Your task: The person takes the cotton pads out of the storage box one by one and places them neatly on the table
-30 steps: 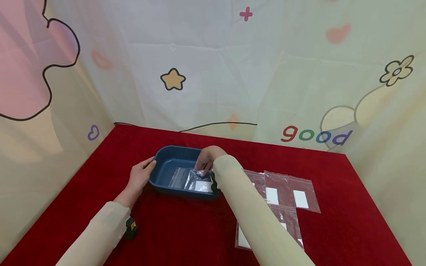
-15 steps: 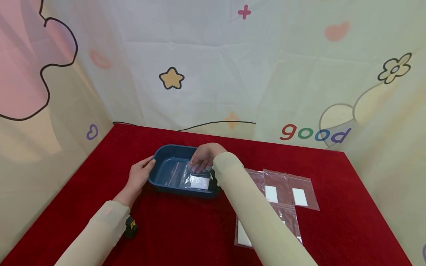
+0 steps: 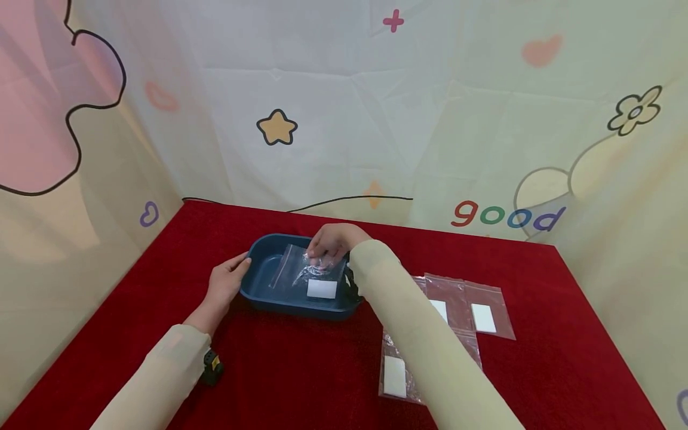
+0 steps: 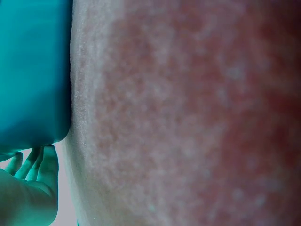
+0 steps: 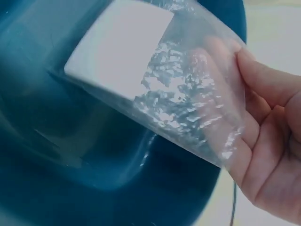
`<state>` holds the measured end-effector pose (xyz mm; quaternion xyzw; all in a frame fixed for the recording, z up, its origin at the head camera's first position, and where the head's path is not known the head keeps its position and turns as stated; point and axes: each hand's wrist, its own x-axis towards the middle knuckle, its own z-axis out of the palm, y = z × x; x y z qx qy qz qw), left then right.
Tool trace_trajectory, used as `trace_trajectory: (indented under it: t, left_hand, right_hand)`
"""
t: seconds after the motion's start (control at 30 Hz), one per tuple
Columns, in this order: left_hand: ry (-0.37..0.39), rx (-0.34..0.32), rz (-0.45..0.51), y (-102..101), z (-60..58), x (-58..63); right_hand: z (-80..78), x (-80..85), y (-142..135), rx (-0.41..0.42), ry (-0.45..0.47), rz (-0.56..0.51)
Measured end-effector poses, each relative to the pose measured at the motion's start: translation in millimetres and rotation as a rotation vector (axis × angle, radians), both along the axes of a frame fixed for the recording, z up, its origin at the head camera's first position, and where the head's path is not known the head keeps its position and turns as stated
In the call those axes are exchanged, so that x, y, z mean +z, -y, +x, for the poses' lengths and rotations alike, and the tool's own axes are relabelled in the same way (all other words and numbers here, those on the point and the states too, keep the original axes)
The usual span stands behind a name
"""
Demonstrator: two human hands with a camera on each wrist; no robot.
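My left hand grips the left end of a blue plastic tub, thumb at the rim. In the left wrist view, its fingers lie against the tub's outside. Over the tub's right half, my right hand pinches a clear zip bag with a flat white block inside. The right wrist view shows the thumb on one face of the bag and the fingers behind it, seen through the plastic. Clear plastic with a zip strip shows left of the white block, over the tub's floor.
Several clear zip bags with white blocks lie in rows on the red cloth to the right, partly hidden by my right sleeve. A small black-and-yellow device sits at my left wrist. A printed curtain stands behind the table.
My right hand has moved up slightly inside the tub, drawing the bag with the white block upward and leftward. My left hand stays on the rim.
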<state>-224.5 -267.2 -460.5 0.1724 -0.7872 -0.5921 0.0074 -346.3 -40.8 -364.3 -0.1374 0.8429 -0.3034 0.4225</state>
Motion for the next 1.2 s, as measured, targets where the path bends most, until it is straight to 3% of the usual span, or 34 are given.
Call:
trace_trajectory:
  t: [0.2,0.4,0.97,1.2]
  left_hand:
    - [0.002,-0.015,0.007,0,1.1,0.5]
    - [-0.005,-0.016,0.006,-1,1.8,1.9]
    - [-0.02,-0.006,0.01,-2,1.9,2.5]
    - [-0.007,0.001,0.025,-1,2.4,2.4]
  right_hand:
    - [-1.9,3.2,-4,0.064,-0.055,-0.015]
    - [-1.7,4.7,-10,0.075,-0.123,-0.057]
    - [14.8,19.5,-27,-0.006,-0.218,-0.235]
    - [27.3,21.7,-38,-0.053,-0.34,-0.257]
